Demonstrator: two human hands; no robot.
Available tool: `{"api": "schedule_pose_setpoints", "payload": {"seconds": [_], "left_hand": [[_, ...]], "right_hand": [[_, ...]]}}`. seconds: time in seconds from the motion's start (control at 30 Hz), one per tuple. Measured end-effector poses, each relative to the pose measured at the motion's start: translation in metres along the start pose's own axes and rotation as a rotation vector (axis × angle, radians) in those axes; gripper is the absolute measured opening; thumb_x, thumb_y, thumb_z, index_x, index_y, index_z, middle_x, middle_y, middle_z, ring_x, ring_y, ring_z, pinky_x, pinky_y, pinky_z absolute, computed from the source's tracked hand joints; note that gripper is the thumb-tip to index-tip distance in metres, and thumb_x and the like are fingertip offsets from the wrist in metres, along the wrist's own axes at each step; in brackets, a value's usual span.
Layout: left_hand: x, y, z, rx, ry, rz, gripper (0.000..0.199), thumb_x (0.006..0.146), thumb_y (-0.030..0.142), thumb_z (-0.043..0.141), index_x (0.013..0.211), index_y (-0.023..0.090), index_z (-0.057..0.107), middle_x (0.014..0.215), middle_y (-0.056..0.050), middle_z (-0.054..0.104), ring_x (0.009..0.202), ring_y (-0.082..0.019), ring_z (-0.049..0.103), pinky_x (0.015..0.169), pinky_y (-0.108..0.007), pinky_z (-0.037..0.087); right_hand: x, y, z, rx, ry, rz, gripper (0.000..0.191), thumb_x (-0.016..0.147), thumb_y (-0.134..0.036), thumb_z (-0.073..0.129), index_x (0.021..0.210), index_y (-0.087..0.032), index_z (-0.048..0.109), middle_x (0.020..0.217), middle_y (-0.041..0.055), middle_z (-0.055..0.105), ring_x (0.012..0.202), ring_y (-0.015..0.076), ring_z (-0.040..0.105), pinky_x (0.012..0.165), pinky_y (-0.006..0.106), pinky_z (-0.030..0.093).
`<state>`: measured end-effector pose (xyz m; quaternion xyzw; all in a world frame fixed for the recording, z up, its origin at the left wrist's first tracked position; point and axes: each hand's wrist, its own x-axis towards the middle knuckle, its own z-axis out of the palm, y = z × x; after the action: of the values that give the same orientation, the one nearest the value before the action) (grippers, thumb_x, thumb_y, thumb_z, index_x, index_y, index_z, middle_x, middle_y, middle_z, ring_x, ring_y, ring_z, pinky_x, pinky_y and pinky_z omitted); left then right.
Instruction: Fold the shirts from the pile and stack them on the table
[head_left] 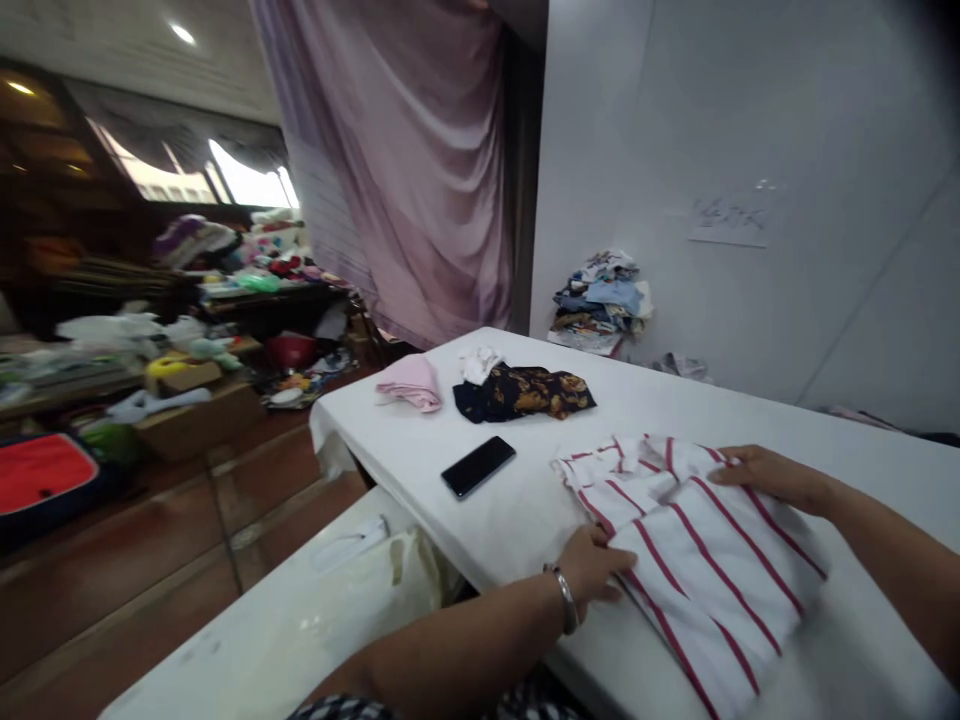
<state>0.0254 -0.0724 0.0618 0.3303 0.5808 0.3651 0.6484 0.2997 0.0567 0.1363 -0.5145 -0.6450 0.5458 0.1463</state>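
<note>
A white cloth with red stripes [705,560] lies partly folded on the white table [517,535]. My left hand [596,565], with a silver bangle on the wrist, pinches its near left edge. At the cloth's upper right edge, my right hand [757,475] grips the fabric between thumb and fingers. A black phone [478,467] rests to the left of the cloth. Farther back are a folded pink cloth [411,382], a small white cloth [480,364] and a dark cloth with a golden-brown pattern [525,392].
A stack of clothes [604,295] stands beyond the table by the white wall [720,150]. A pink curtain [420,150] hangs behind. Lower left, a pale bag [375,590] lies on another white surface. Cardboard boxes [199,415] and a red-lined case [45,472] are on the left.
</note>
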Motion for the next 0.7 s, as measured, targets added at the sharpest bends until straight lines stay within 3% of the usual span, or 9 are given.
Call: {"api": "schedule_pose_setpoints", "payload": {"seconds": [0.1, 0.17, 0.27, 0.37, 0.5, 0.6, 0.7], "left_hand": [[-0.004, -0.007, -0.008, -0.023, 0.010, 0.002, 0.078, 0.054, 0.021, 0.080, 0.123, 0.013, 0.045, 0.119, -0.016, 0.059, 0.098, -0.025, 0.061, 0.062, -0.030, 0.050], [-0.002, -0.006, -0.008, -0.070, 0.017, -0.003, 0.085, 0.052, 0.021, 0.082, 0.126, 0.011, 0.043, 0.121, -0.019, 0.059, 0.099, -0.027, 0.061, 0.066, -0.033, 0.051], [0.009, 0.004, -0.001, -0.135, -0.038, -0.016, 0.064, 0.054, 0.021, 0.081, 0.113, 0.009, 0.056, 0.114, -0.018, 0.065, 0.097, -0.028, 0.063, 0.071, -0.035, 0.053], [0.022, 0.015, 0.011, -0.171, -0.132, -0.033, 0.043, 0.059, 0.021, 0.077, 0.099, 0.011, 0.063, 0.112, -0.015, 0.068, 0.095, -0.024, 0.065, 0.073, -0.033, 0.055], [0.033, 0.025, 0.023, -0.157, -0.205, -0.029, 0.037, 0.057, 0.021, 0.076, 0.092, 0.011, 0.066, 0.100, -0.014, 0.072, 0.092, -0.026, 0.067, 0.078, -0.037, 0.056], [0.038, 0.042, 0.029, -0.104, -0.191, 0.066, 0.037, 0.053, 0.021, 0.079, 0.086, 0.011, 0.067, 0.092, -0.015, 0.073, 0.092, -0.029, 0.067, 0.082, -0.042, 0.054], [0.042, 0.083, 0.035, -0.063, -0.152, 0.260, 0.044, 0.047, 0.019, 0.084, 0.088, 0.012, 0.068, 0.095, -0.011, 0.073, 0.099, -0.027, 0.064, 0.092, -0.040, 0.049]], "right_hand": [[-0.004, 0.003, 0.002, 0.074, -0.014, 0.026, 0.029, 0.069, -0.041, 0.071, 0.090, -0.021, 0.072, 0.099, 0.0118, 0.073, 0.090, 0.0303, 0.069, 0.079, 0.034, 0.054], [-0.008, 0.001, 0.003, 0.075, 0.031, 0.010, 0.028, 0.070, -0.039, 0.070, 0.091, -0.020, 0.073, 0.100, 0.0151, 0.072, 0.088, 0.0289, 0.069, 0.078, 0.034, 0.053], [-0.015, -0.004, 0.003, 0.024, 0.139, -0.062, 0.029, 0.067, -0.034, 0.071, 0.090, -0.017, 0.074, 0.099, 0.0168, 0.072, 0.086, 0.0275, 0.069, 0.077, 0.033, 0.052], [-0.021, -0.004, 0.000, 0.055, 0.187, -0.065, 0.035, 0.059, -0.032, 0.076, 0.090, -0.017, 0.074, 0.096, 0.0120, 0.073, 0.086, 0.0285, 0.069, 0.078, 0.035, 0.054], [-0.029, 0.009, -0.006, 0.167, 0.209, -0.035, 0.041, 0.057, -0.033, 0.078, 0.096, -0.019, 0.072, 0.095, 0.0073, 0.074, 0.090, 0.0289, 0.068, 0.081, 0.039, 0.055], [-0.035, 0.017, -0.010, 0.240, 0.258, -0.068, 0.039, 0.057, -0.032, 0.079, 0.093, -0.018, 0.072, 0.091, 0.0075, 0.074, 0.088, 0.0289, 0.068, 0.079, 0.040, 0.055], [-0.044, 0.012, -0.019, 0.287, 0.422, -0.188, 0.040, 0.055, -0.031, 0.080, 0.092, -0.016, 0.072, 0.088, 0.0073, 0.074, 0.088, 0.0280, 0.067, 0.082, 0.040, 0.054]]}}
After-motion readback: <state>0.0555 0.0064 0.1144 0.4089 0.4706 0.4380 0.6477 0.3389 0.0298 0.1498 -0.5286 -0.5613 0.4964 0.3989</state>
